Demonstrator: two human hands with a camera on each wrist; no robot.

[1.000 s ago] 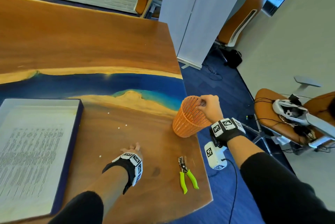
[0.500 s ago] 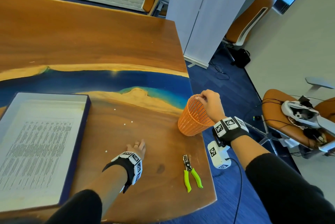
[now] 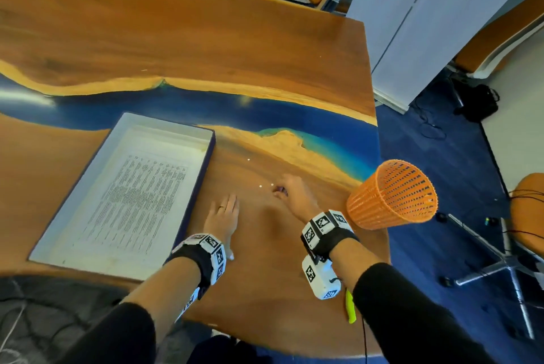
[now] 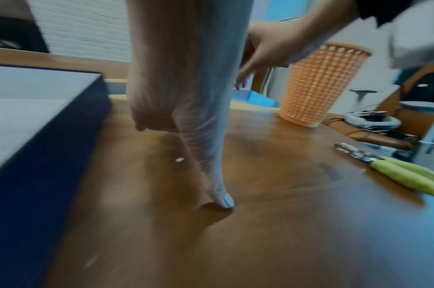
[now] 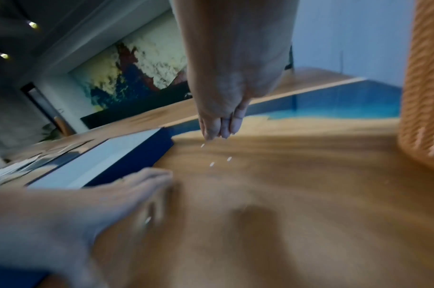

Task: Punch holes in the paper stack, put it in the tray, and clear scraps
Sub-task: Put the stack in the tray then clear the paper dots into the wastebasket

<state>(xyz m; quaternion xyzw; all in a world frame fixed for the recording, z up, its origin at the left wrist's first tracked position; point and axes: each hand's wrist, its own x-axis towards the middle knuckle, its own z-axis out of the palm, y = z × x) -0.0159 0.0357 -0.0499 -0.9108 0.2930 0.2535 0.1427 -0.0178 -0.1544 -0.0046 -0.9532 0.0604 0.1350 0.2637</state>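
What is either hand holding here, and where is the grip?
Nothing. The left hand rests open on the table; the right hand reaches, fingers extended, toward the paper scraps.

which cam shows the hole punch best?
Left wrist: the hole punch lies whole on the table, metal head and both green handles clear. Head view shows only one green handle tip behind the right forearm. Right wrist view doesn't show it.

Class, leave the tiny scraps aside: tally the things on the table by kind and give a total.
Tray: 1
Paper stack: 1
Basket: 1
Punch: 1
Total: 4
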